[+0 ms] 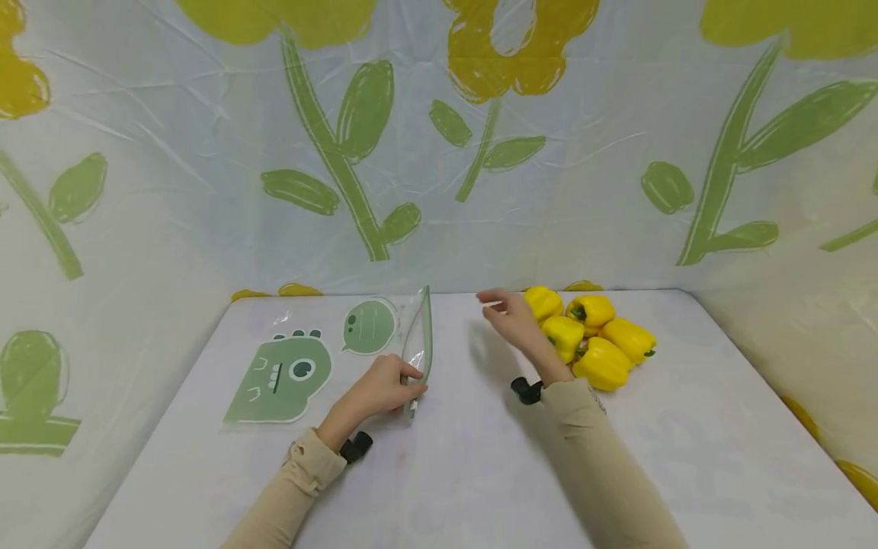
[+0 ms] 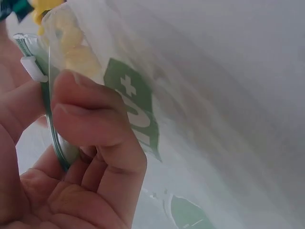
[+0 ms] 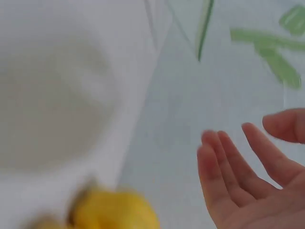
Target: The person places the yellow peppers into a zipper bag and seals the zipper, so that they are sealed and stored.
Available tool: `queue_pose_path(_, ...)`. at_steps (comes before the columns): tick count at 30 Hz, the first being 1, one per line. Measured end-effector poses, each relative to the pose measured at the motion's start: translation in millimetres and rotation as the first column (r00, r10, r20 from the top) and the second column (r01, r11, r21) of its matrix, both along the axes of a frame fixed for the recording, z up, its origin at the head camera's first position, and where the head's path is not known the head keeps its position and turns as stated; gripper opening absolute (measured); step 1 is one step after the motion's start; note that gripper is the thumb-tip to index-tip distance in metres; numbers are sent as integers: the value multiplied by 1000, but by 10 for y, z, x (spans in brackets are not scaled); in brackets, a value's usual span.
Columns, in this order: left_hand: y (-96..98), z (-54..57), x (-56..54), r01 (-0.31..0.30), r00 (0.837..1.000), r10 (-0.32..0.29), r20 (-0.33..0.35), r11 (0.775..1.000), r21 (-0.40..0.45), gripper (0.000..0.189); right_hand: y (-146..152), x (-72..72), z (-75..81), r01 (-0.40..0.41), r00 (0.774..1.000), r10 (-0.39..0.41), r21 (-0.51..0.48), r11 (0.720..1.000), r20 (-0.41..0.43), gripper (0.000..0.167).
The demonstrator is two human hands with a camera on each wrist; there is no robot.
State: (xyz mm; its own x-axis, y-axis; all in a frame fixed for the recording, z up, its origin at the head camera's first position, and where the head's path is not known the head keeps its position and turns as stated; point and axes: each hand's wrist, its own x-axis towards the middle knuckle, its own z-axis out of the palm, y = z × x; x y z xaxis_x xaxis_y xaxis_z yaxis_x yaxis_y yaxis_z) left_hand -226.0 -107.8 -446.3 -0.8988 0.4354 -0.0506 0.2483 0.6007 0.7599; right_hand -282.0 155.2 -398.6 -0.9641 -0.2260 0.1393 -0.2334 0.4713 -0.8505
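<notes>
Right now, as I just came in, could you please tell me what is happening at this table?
A person's left hand pinches the green zip edge of a clear bag printed with a green cartoon creature. The bag lies on the white table. The right hand is raised, fingers spread, holding nothing, beside a cluster of yellow bell peppers on the table.

Toward the table's (image 1: 466, 480) far left corner, the clear bag (image 1: 295, 366) bears a white plus sign (image 2: 127, 86) beside unclear characters (image 2: 142, 119) on a green patch (image 2: 147, 102).
</notes>
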Motion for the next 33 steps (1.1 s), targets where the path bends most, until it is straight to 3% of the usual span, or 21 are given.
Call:
queue_pose_path(3,10,4,4,-2,1000,2,0,1000,5,36,273,-120,164,134,988,-122,132,982,-93,39)
queue_pose_path(6,20,2,3,-5,1000,5,-4,1000,7,36,498,-222,250,176,984,-168,223,959,-53,48)
queue_pose_path(10,29,-13,4,-11,1000,11,-13,1000,10,35,666,-323,262,134,984,-165,329,935,66,58)
queue_pose_path(16,42,-15,10,-10,1000,11,-22,1000,10,34,705,-358,222,14,972,-117,450,893,203,63)
queue_pose_path(25,38,1,10,-3,1000,3,-9,1000,13,35,452,-381,128,-65,981,-26,453,889,192,69)
queue_pose_path(33,36,1,15,-3,1000,3,-2,1000,9,35,251,-240,-47,-87,985,30,334,939,172,71)
